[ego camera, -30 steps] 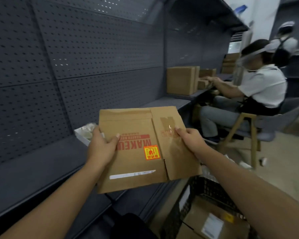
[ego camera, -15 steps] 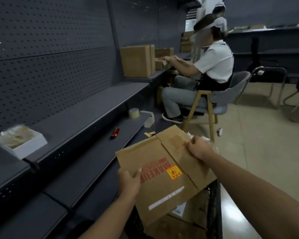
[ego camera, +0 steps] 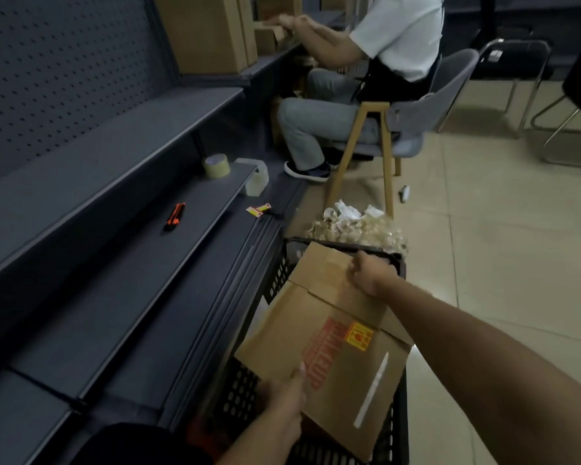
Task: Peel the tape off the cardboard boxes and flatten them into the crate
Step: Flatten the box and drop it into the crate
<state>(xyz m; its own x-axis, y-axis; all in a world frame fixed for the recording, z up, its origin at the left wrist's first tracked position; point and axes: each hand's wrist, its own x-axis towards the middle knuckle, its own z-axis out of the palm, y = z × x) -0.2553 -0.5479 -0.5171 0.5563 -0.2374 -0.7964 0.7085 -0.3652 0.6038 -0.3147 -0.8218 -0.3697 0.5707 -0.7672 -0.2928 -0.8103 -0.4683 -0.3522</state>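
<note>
Dim, soft and slightly blurred; the shelves (ego camera: 121, 209) sink into shadow, the floor (ego camera: 503, 250) shows pale glare, and edges bow wide-angle.

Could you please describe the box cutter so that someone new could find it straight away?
Look at the dark grey shelving on the left, at its lower shelf. The box cutter lies there alone, nearer than the tape roll; it is slim, orange and black.

Both forearms are bare up to the frame edge, with no sleeve, watch or glove showing. The left hand (ego camera: 284, 396) and right hand (ego camera: 369, 275) wear no rings. A dark garment (ego camera: 131, 444) shows at the bottom edge.
</note>
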